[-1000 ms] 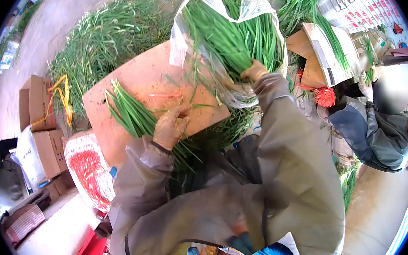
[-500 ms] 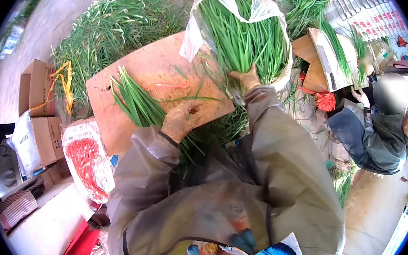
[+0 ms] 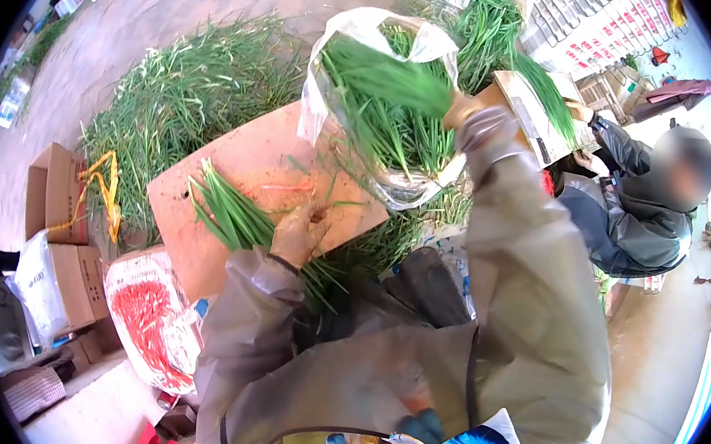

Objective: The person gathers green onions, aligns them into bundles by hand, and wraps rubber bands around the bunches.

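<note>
My right hand (image 3: 464, 110) is closed round the end of a bunch of green chives (image 3: 388, 76), blurred by motion, over a clear plastic bag (image 3: 320, 94). More chives (image 3: 407, 147) fill the bag. On the pinkish board (image 3: 195, 247) lies a smaller bunch of chives (image 3: 227, 208). My left hand (image 3: 298, 231), gloved, rests over this bunch with fingers curled together. Whether anything is pinched in them is hidden. A thin red strip (image 3: 287, 187) lies on the board beyond that hand.
A large heap of loose greens (image 3: 190, 100) lies behind the board. Cardboard boxes (image 3: 76, 267) and a sack with red ties (image 3: 147, 322) stand at left. At right, a co-worker (image 3: 624, 201) sits by a white-topped box (image 3: 531, 111) with greens on it.
My right hand has lifted a bunch of chives out of the bag and moved up and right. My left hand stays over the board. The view has shifted, and the co-worker's arms have moved.
</note>
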Demonstrator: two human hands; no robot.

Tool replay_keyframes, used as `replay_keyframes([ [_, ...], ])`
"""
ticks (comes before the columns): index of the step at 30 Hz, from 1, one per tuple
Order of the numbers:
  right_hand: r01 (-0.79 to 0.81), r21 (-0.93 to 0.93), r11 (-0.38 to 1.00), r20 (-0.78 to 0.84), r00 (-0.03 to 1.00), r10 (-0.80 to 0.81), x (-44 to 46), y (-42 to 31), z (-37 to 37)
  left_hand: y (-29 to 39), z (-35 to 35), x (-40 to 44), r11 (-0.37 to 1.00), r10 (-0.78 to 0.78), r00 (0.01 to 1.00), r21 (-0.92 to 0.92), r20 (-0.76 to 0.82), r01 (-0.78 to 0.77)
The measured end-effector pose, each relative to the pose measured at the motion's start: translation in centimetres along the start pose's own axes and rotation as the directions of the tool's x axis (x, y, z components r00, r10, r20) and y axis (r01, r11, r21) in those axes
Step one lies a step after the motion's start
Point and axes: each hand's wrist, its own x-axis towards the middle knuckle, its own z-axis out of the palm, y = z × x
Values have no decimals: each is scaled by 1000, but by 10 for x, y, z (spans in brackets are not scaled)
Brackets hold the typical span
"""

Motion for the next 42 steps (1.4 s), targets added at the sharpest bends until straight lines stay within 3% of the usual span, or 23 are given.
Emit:
replay_keyframes([
  [3, 63, 146, 987, 2, 998, -64, -13, 12, -72, 9, -3, -4, 1000, 14, 1000, 10, 16, -14],
  [6, 167, -133, 977, 36, 986, -163, -33, 15, -108, 13, -5, -9, 999, 39, 999, 14, 17, -39],
  [11, 178, -190, 966, -93, 976, -198, -66, 41, -173, 25, -11, -15, 997, -19, 998, -78, 55, 23],
  [13, 108, -38, 993, -7, 994, -108, -106, 41, -203, 32, -16, -18, 993, 4, 997, -122, 79, 6],
  [14, 158, -23, 987, 7, 987, -158, -123, 46, -212, 42, -18, -19, 954, -99, 985, -269, 140, 134],
  [15, 258, -160, 953, -44, 963, -268, -128, 61, -209, 57, -16, -22, 634, -23, 982, -757, 187, 160],
  [17, 198, -66, 978, 117, 975, -190, -183, 43, -213, 110, -27, -30, 606, 201, 979, -783, -23, -143],
  [18, 328, -180, 927, 116, 943, -311, -212, 32, -208, 132, -35, -34, 854, 419, 900, -282, -125, -437],
  [19, 493, -196, 848, 245, 862, -444, -210, 44, -189, 151, -41, -31, 827, 540, 834, -112, -117, -551],
  [20, 480, -188, 857, 417, 829, -373, -246, 19, -186, 183, -53, -28, 716, 697, 711, 24, -91, -698],
  [21, 695, -85, 714, 430, 672, -603, -265, 10, -178, 204, -57, -25, 648, 761, 648, 25, -9, -761],
  [23, 607, -197, 770, 630, 680, -375, -320, -42, -182, 211, -32, -14, 650, 755, 633, -321, 171, -689],
  [25, 696, -346, 629, 547, 694, -468, -344, -57, -172, 192, 0, -5, 757, 641, 592, -526, 488, -387],
  [27, 758, -372, 535, 440, 652, -618, -341, -59, -167, 186, 9, -15, 616, 705, 464, -787, 537, -26],
  [28, 753, -451, 479, 285, 630, -722, -320, -46, -145, 168, 14, -33, 550, 656, 550, -827, 516, 120],
  [32, 674, -687, 272, 252, 571, -781, -283, -70, -88, 115, 53, -86, 260, 571, 583, -801, 578, 539],
  [33, 707, -667, 235, 210, 481, -851, -275, -81, -65, 114, 52, -102, 181, 490, 619, -766, 614, 617],
  [34, 715, -648, 264, 59, 392, -918, -270, -87, -50, 103, 59, -113, 44, 433, 665, -751, 609, 659],
  [36, 642, -677, 360, -260, 248, -933, -264, -92, -31, 94, 52, -121, 53, 354, 741, -804, 570, 593],
  [39, 603, -449, 659, -512, 432, -743, -299, -92, -60, 83, 38, -120, 139, 83, 897, -896, 435, 422],
  [40, 697, -111, 708, -599, 521, -608, -308, -86, -59, 83, 34, -111, 143, 50, 919, -913, 392, 381],
  [41, 733, 253, 632, -512, 655, -555, -321, -79, -48, 82, 30, -98, 151, 19, 938, -928, 347, 340],
  [42, 678, 658, 328, -443, 701, -559, -326, -87, -23, 82, 33, -85, 113, -13, 956, -950, 293, 292],
])
